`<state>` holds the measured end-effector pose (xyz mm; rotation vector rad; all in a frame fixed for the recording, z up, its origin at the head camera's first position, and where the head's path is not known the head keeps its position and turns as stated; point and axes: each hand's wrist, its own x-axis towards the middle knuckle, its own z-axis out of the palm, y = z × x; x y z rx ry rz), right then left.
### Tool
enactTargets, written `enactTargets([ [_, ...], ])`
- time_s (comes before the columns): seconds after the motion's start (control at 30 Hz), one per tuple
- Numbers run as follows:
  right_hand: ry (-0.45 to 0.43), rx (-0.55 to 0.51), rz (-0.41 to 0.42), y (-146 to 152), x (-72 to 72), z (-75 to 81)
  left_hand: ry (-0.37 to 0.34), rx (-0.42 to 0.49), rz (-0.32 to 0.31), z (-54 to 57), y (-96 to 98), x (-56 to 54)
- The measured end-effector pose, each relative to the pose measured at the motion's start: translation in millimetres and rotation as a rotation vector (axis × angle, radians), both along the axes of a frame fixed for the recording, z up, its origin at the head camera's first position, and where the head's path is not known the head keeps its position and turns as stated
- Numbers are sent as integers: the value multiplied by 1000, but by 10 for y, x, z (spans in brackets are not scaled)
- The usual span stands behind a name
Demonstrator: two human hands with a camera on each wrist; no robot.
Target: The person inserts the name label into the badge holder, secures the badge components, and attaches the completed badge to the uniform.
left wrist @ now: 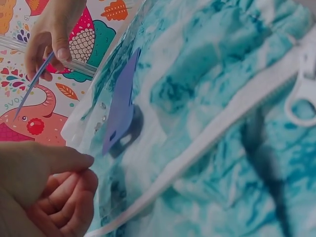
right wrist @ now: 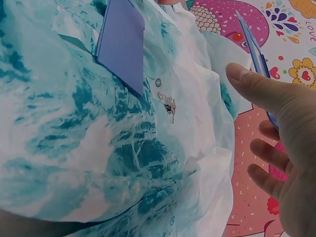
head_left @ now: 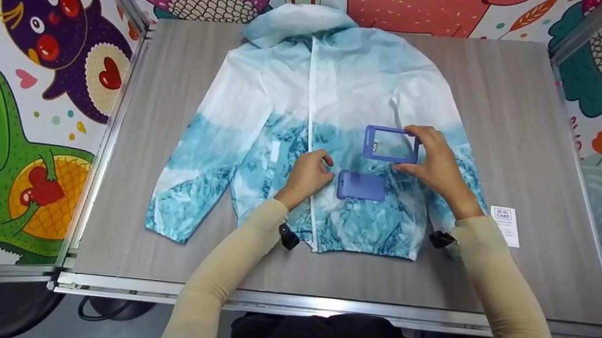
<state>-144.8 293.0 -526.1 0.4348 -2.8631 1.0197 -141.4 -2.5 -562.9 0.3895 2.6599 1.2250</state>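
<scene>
My right hand point(head_left: 436, 163) pinches a purple rectangular frame point(head_left: 390, 158) by its right end, thumb below and fingers above. It is raised over a blue and white hooded jacket point(head_left: 286, 94), whose fabric shows through the middle. In the left wrist view the frame point(left wrist: 33, 84) appears edge-on and thin. A flat purple card-holder piece point(head_left: 362, 186) lies on the jacket below the frame. My left hand point(head_left: 308, 176) is just left of that piece, fingers loosely curled, with nothing visible in them. Small shiny metal bits point(right wrist: 169, 104) lie on the fabric beside the flat piece.
The jacket is spread on a grey wood-grain table point(head_left: 512, 129), its white zip running down the front. A white printed card point(head_left: 505, 226) lies right of it, near my right forearm. Cartoon-printed panels point(head_left: 36, 79) stand around the sides and back; a metal rail point(head_left: 320, 305) edges the front.
</scene>
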Motion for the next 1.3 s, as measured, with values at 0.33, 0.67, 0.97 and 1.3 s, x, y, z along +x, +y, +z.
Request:
enactTargets([
  [0.33, 10, -16, -70, 244, 105, 36, -8, 20, -12, 15, 5, 1],
  [0.67, 48, -3, -98, 449, 148, 185, -7, 6, -147, 39, 202, -25],
  [0.97, -18, 40, -65, 380, -51, 369, 8, -1, -358, 87, 491, 38],
  [1.3, -53, 32, -44, 391, -96, 452, 30, -10, -413, 20, 572, 86],
])
